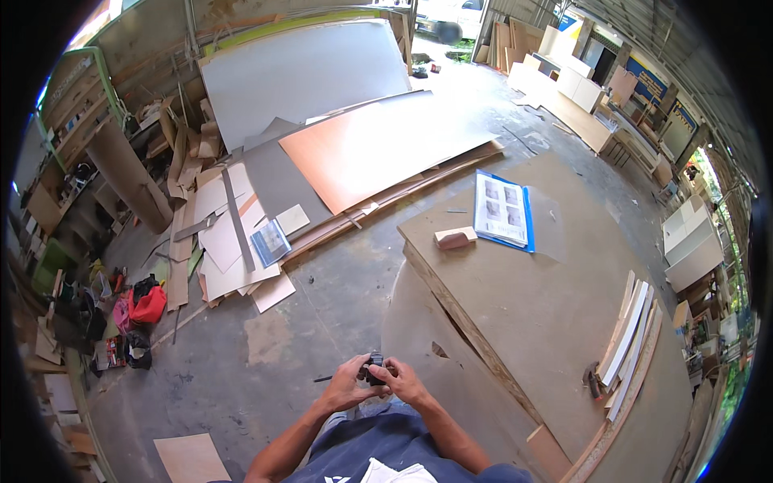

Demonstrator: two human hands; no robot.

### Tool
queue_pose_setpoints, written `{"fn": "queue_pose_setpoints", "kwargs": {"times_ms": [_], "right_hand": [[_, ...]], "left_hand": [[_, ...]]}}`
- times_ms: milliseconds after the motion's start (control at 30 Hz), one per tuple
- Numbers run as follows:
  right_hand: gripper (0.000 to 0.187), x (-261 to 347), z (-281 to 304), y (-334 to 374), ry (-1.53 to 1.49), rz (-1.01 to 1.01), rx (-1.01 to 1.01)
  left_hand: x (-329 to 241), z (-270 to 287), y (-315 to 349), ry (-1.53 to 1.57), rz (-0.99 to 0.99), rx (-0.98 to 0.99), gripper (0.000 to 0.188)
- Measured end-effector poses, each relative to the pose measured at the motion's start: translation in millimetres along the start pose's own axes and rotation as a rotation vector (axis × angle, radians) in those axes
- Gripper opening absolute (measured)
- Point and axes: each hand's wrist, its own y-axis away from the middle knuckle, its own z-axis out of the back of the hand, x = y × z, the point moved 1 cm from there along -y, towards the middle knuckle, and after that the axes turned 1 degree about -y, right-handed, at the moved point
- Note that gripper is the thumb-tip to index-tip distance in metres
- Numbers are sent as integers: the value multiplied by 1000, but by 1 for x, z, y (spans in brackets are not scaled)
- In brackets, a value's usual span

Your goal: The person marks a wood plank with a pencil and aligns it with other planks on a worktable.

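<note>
Close in front of my body, both hands hold a small black object (pixel 375 369) whose kind I cannot make out. The fingers of my left hand (pixel 346 389) wrap its left side. My right hand (pixel 407 385) grips the other side, with thumb and fingers bent over its top. Part of the object is hidden behind the fingers. A thin dark rod (pixel 322 379) juts out to the left beside my left hand; whether it belongs to the object I cannot tell.
To the right stands a large worktable (pixel 515 322) with an open blue folder (pixel 506 211), a wooden block (pixel 456 237), pale strips (pixel 632 346) and a clamp-like tool (pixel 593 380). Stacked sheets (pixel 346 161) lie ahead. Red and black bags (pixel 148 301) sit on the left floor.
</note>
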Motion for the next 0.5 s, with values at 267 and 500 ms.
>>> {"fn": "queue_pose_setpoints", "kwargs": {"times_ms": [267, 500], "right_hand": [[48, 29, 4, -55, 18, 41, -64], [40, 69, 29, -147, -160, 139, -44]], "left_hand": [[-1, 41, -65, -25, -87, 54, 67], [-1, 105, -173, -100, -137, 272, 64]]}}
